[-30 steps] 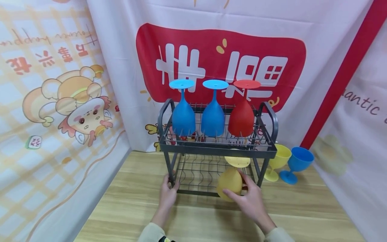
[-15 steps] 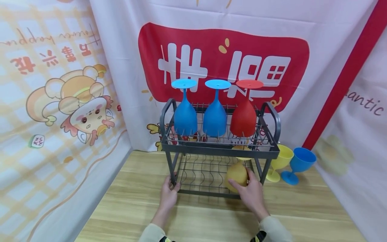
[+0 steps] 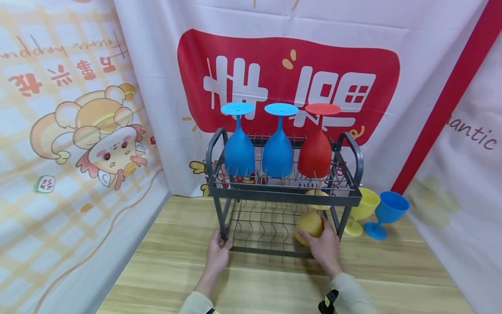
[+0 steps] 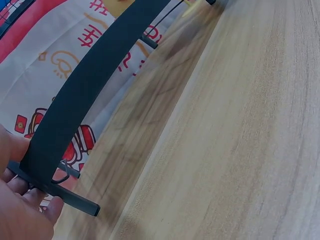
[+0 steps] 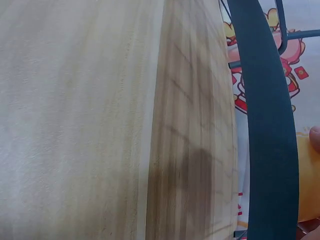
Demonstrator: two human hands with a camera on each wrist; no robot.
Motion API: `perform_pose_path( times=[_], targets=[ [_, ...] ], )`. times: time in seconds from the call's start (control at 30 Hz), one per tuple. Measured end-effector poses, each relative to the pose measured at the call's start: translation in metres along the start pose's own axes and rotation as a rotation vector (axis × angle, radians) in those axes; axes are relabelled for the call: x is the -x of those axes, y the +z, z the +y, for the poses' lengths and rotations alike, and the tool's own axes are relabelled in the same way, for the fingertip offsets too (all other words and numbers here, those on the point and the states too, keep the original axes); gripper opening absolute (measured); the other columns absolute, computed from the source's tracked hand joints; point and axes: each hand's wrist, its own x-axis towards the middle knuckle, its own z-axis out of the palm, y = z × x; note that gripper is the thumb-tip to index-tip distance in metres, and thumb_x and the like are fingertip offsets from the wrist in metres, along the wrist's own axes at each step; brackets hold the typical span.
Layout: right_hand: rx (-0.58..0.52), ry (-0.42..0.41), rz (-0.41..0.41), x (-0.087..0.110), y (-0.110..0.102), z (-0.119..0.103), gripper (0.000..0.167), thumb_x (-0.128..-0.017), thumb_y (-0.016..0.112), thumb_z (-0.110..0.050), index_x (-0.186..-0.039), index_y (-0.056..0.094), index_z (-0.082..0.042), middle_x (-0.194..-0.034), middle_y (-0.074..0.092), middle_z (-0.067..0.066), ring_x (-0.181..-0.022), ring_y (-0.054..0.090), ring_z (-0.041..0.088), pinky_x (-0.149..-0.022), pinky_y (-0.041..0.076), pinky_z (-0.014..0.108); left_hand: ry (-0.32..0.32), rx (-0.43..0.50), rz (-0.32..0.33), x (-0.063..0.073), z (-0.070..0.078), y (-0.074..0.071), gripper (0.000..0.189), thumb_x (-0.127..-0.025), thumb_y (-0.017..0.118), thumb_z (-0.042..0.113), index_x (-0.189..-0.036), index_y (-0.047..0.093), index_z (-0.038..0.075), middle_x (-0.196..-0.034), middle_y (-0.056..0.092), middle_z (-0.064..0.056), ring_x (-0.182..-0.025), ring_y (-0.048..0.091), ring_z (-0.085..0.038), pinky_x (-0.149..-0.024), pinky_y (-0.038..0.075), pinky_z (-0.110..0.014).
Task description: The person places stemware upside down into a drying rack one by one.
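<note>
Yellow goblet was mid-racking, I'd guess, right hand gripping its upside-down bowl at the lower right of the rack, left hand holding a front corner, so gentle release seemed next.

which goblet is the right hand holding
The upside-down yellow goblet, the only one at the lower shelf; the other yellow goblet stands upright beside the rack.

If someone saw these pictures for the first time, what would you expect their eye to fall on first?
Most likely two blue goblets and a red goblet, upside down on the upper tier of the dark rack. Behind them, a large red panel stands out on the white cloth. Below, the right hand holds a yellow goblet upside down at the lower tier's right side.
</note>
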Motion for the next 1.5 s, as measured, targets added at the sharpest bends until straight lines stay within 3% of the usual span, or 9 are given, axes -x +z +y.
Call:
perform_pose_path(
  times=[0.47,0.9,1.13,1.37,1.5],
  targets=[
    [-0.074,0.032,0.006,-0.026,0.012,0.002,0.094,-0.097,0.078,-0.039,-0.167,0.024,-0.008,-0.163,0.042,0.025,-0.141,0.053,0.044,-0.115,0.049,0.062,0.013,0.007,-0.003,0.001,-0.002,0.002,0.055,-0.104,0.057,0.0,-0.157,0.046,0.01,-0.167,0.038,-0.026,-0.153,0.039,-0.051,-0.12,0.039,-0.066],
    [-0.115,0.054,0.032,-0.035,0.018,0.006,0.092,-0.095,0.079,-0.045,-0.166,0.028,-0.015,-0.16,0.048,0.022,-0.14,0.055,0.044,-0.113,0.05,0.062,0.017,0.006,0.001,0.001,-0.005,0.002,0.055,-0.104,0.055,0.0,-0.157,0.046,0.01,-0.168,0.036,-0.027,-0.148,0.044,-0.054,-0.117,0.042,-0.064],
    [-0.112,0.069,0.041,-0.037,0.021,0.006,0.092,-0.094,0.08,-0.044,-0.166,0.029,-0.015,-0.161,0.048,0.021,-0.142,0.054,0.043,-0.115,0.048,0.062,0.011,-0.001,0.014,0.0,-0.007,0.001,0.054,-0.104,0.056,0.001,-0.157,0.046,0.009,-0.164,0.042,-0.027,-0.144,0.05,-0.054,-0.116,0.044,-0.062],
    [-0.101,0.078,0.035,-0.032,0.018,0.005,0.105,-0.092,0.081,-0.049,-0.169,0.02,-0.015,-0.17,0.036,0.02,-0.15,0.045,0.043,-0.119,0.044,0.063,0.006,-0.024,0.025,0.0,-0.01,0.0,0.051,-0.105,0.057,0.005,-0.155,0.048,0.01,-0.162,0.046,-0.026,-0.143,0.051,-0.053,-0.116,0.046,-0.063],
    [-0.074,0.043,0.068,-0.024,0.015,0.003,0.103,-0.09,0.083,-0.048,-0.167,0.025,-0.011,-0.167,0.039,0.021,-0.148,0.047,0.044,-0.118,0.045,0.063,0.005,-0.032,0.03,0.0,-0.011,0.001,0.05,-0.106,0.057,0.008,-0.155,0.049,0.011,-0.161,0.048,-0.025,-0.139,0.056,-0.052,-0.115,0.048,-0.063]
  ],
)
